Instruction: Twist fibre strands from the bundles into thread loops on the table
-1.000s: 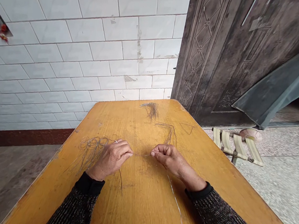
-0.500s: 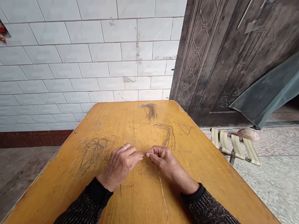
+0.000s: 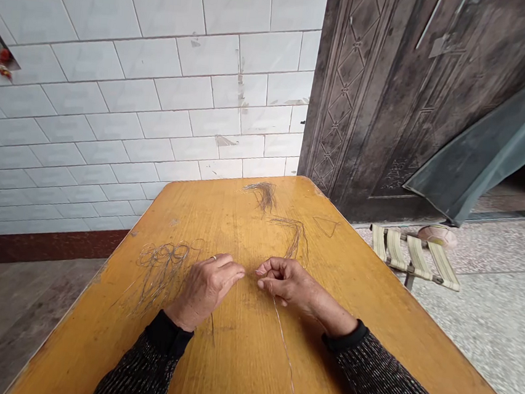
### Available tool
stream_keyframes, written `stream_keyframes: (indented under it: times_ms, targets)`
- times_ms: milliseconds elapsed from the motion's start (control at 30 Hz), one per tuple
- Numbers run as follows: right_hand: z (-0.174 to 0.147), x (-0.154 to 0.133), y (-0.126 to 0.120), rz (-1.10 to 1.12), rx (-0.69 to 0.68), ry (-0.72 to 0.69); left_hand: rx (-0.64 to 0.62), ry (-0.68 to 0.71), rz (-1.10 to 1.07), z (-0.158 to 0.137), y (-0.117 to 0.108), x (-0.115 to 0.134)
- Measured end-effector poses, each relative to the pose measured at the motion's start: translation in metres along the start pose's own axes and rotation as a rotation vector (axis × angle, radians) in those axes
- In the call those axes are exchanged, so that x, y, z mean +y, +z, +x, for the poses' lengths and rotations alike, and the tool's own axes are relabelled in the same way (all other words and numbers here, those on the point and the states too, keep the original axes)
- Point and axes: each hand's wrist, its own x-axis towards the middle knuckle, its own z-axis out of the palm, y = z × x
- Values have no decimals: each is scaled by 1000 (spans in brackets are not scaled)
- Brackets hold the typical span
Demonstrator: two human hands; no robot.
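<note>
1. Trailing below the right hand (image 3: 293, 285), a wire (image 3: 284, 346) seems pinched there, its tail left free.
2. At the left hand (image 3: 210, 285), fingertips are pressed together; any wire between cannot be told.
3. Beyond both, bunched wires (image 3: 267, 195) are laid, presumably for clearance.

Your thin, silvery metal wire (image 3: 285, 350) runs out from under your right hand (image 3: 285, 281) and trails toward you, slightly wavy, ending loose. A short, darker strand (image 3: 212, 330) shows below your left hand (image 3: 210, 286); whether they join is hidden.
</note>
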Motion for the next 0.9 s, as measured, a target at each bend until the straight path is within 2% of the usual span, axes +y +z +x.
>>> stream_keyframes:
  times_ms: [200,467,700,900]
  targets:
    - [-1,-1,0,41,-9,-11,15,8,146,0,0,2]
    - [1,7,9,15,-3,-47,17,21,228,5,-1,24]
    - [1,7,10,-20,28,-84,8,-59,84,4,-4,24]
    - [-3,3,9,-140,66,-132,-43,-38,73,5,-6,24]
